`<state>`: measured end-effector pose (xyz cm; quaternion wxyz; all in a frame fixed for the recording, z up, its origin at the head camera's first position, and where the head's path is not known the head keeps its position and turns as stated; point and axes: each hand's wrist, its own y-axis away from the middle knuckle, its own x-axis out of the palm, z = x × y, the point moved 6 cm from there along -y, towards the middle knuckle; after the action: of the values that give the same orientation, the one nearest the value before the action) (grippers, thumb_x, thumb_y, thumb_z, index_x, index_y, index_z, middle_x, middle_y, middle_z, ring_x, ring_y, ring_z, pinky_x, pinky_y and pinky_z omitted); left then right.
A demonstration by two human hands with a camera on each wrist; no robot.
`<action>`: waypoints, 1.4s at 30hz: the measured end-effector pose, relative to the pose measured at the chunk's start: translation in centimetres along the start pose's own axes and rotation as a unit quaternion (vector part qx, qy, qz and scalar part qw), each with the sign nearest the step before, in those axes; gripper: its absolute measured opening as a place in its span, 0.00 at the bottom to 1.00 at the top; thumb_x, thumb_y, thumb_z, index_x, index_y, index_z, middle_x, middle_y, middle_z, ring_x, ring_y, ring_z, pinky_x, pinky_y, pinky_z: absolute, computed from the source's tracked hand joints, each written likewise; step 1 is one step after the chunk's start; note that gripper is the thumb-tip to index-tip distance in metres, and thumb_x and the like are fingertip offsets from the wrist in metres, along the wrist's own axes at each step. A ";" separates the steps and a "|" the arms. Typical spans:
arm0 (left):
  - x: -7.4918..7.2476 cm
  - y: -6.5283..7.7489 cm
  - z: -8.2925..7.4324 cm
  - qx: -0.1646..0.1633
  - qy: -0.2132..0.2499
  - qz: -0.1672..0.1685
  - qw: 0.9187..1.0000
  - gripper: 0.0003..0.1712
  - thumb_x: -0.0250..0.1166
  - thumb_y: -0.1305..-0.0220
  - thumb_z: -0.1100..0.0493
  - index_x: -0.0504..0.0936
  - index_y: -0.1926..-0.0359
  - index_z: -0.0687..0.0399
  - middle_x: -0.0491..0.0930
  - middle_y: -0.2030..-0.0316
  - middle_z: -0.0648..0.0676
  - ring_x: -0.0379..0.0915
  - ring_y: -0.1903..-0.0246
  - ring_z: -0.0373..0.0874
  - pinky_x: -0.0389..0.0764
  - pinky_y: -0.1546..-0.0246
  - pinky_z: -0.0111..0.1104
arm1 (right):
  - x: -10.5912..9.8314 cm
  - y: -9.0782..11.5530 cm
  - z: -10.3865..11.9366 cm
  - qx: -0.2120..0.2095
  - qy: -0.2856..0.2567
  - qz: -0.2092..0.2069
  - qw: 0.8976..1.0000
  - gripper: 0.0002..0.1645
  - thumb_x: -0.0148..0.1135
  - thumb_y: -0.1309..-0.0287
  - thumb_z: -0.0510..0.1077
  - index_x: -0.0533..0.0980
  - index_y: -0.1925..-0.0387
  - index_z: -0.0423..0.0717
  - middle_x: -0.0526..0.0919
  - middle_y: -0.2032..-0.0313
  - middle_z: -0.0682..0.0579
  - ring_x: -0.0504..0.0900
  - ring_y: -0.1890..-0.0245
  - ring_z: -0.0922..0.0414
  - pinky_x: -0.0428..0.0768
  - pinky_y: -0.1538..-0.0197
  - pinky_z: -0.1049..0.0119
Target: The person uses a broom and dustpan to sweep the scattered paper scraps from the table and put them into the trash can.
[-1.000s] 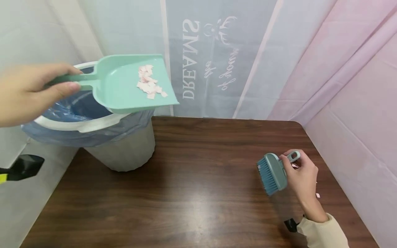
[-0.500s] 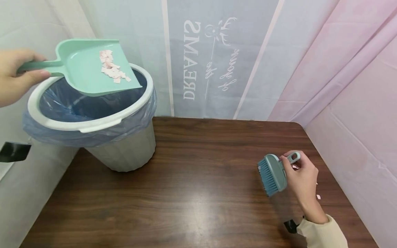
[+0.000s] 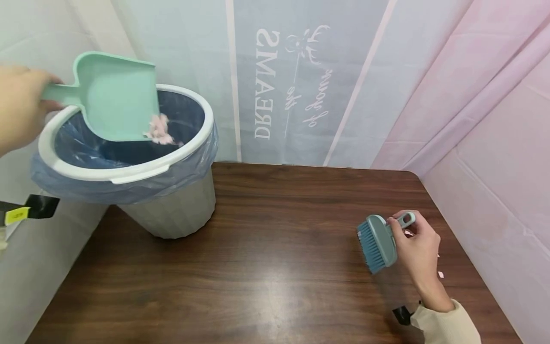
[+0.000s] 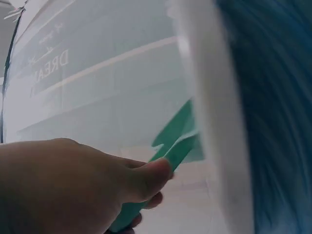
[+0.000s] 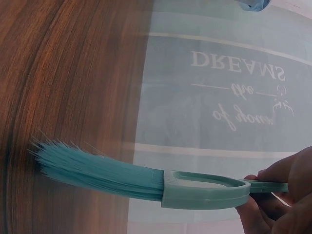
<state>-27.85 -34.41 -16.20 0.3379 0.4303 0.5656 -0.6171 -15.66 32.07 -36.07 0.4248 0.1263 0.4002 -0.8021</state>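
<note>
My left hand (image 3: 21, 107) grips the handle of a mint-green dustpan (image 3: 118, 98), which is tipped over the mouth of a trash bin (image 3: 172, 210). Pink paper scraps (image 3: 159, 130) slide off the pan's front edge, blurred in motion, above the bin's opening. In the left wrist view the thumb lies along the dustpan handle (image 4: 178, 148), beside the white rim. At the right of the table, my right hand (image 3: 417, 248) pinches the handle of a small brush (image 3: 380, 242) with blue-green bristles (image 5: 97, 168). The bristle tips point down to the tabletop.
The bin has a white rim (image 3: 139, 173) and a blue plastic liner (image 3: 129, 188) folded over it. It stands at the back left of the dark wood table (image 3: 275, 239). A few paper bits (image 3: 440, 274) lie by the right hand. Printed curtains (image 3: 309, 86) hang behind.
The left hand has moved left with the dustpan, bringing it over the bin, and has tilted it. The scraps have slid from the pan toward the bin. The right hand and brush stayed nearly still.
</note>
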 end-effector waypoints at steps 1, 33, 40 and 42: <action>-0.2 0.0 -0.1 0.005 -0.001 -0.016 1.000 0.19 0.64 0.37 0.75 0.68 0.50 0.83 0.69 0.62 0.82 0.65 0.56 0.78 0.65 0.52 0.65 | 0.0 0.0 0.0 0.000 0.000 0.000 1.000 0.06 0.71 0.40 0.34 0.81 0.61 0.39 0.80 0.69 0.68 0.78 0.68 0.81 0.73 0.66 0.87; -1.3 1.3 -3.4 0.037 -0.022 -0.128 0.991 0.17 0.58 0.28 0.68 0.69 0.46 0.80 0.66 0.58 0.79 0.62 0.53 0.76 0.60 0.47 0.63 | 0.2 0.0 -0.2 0.004 0.004 -0.005 1.000 0.07 0.70 0.39 0.34 0.81 0.60 0.37 0.80 0.68 0.66 0.77 0.68 0.81 0.73 0.66 0.88; -1.4 1.2 -3.2 0.027 0.019 -0.125 0.992 0.20 0.49 0.23 0.64 0.67 0.52 0.87 0.65 0.62 0.82 0.63 0.57 0.78 0.61 0.52 0.66 | 0.3 -0.1 -0.1 0.001 0.003 -0.005 1.000 0.07 0.70 0.39 0.34 0.80 0.60 0.37 0.80 0.69 0.66 0.77 0.68 0.81 0.73 0.66 0.87; -1.4 1.0 -3.1 0.024 0.017 -0.111 0.993 0.21 0.47 0.22 0.63 0.68 0.53 0.86 0.66 0.63 0.82 0.64 0.58 0.78 0.63 0.53 0.66 | 0.3 -0.1 -0.1 0.000 0.003 -0.006 1.000 0.07 0.69 0.39 0.34 0.80 0.60 0.37 0.79 0.69 0.67 0.77 0.68 0.81 0.73 0.66 0.88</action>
<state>-25.92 -31.61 -15.31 0.2470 0.3832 0.6009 -0.6566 -15.92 32.02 -36.19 0.4184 0.1263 0.4023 -0.8045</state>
